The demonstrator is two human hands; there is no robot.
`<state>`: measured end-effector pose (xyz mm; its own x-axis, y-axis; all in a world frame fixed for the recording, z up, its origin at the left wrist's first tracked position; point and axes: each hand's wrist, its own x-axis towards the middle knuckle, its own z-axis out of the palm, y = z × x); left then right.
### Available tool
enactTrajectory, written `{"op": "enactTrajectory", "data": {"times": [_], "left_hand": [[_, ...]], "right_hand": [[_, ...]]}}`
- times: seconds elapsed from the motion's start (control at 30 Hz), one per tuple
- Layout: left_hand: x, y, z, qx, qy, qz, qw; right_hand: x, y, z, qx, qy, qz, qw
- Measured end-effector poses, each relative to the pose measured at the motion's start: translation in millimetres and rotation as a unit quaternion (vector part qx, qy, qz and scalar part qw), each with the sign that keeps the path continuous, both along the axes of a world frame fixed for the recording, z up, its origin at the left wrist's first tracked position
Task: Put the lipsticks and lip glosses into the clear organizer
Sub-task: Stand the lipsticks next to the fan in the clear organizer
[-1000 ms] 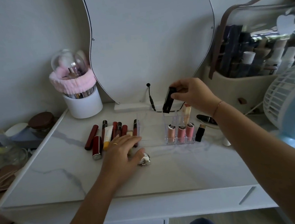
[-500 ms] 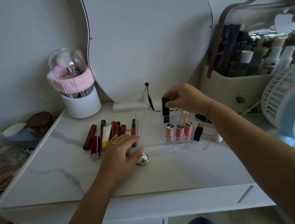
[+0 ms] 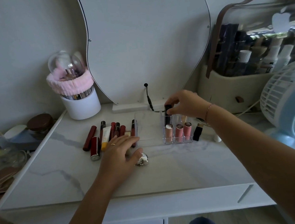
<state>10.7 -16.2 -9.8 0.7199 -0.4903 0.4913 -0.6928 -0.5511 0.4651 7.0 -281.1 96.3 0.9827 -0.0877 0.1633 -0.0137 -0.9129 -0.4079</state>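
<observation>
The clear organizer [image 3: 149, 129] sits mid-table; its right end holds three pink lip glosses [image 3: 178, 132] in the front row. My right hand [image 3: 185, 104] pinches the top of a black lipstick [image 3: 168, 114] standing upright in a back-left slot of that section. My left hand [image 3: 122, 154] rests flat on the table, fingers spread, over the near ends of a row of red lipsticks and glosses [image 3: 107, 133] left of the organizer. A black lipstick [image 3: 197, 131] stands just right of the organizer.
A small silver round item [image 3: 143, 159] lies by my left thumb. A white brush holder with a pink band [image 3: 78, 98] stands back left, a mirror [image 3: 145, 40] behind, a cosmetics bag [image 3: 246, 67] and a fan [image 3: 290, 103] on the right.
My right hand has brought the black lipstick down from a tilt above the organizer to upright inside a back slot. The left hand has stayed in place.
</observation>
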Motion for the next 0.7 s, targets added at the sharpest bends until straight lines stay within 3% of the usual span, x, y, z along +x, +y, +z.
{"op": "enactTrajectory", "data": {"times": [0.57,0.7], "left_hand": [[1,1,0,0.013,0.001,0.002,1.000],[1,1,-1,0.016,0.005,0.003,1.000]], "right_hand": [[2,0,-4,0.063,-0.033,0.031,0.997],[-14,-39,9,0.119,-0.110,-0.026,0.986]]}}
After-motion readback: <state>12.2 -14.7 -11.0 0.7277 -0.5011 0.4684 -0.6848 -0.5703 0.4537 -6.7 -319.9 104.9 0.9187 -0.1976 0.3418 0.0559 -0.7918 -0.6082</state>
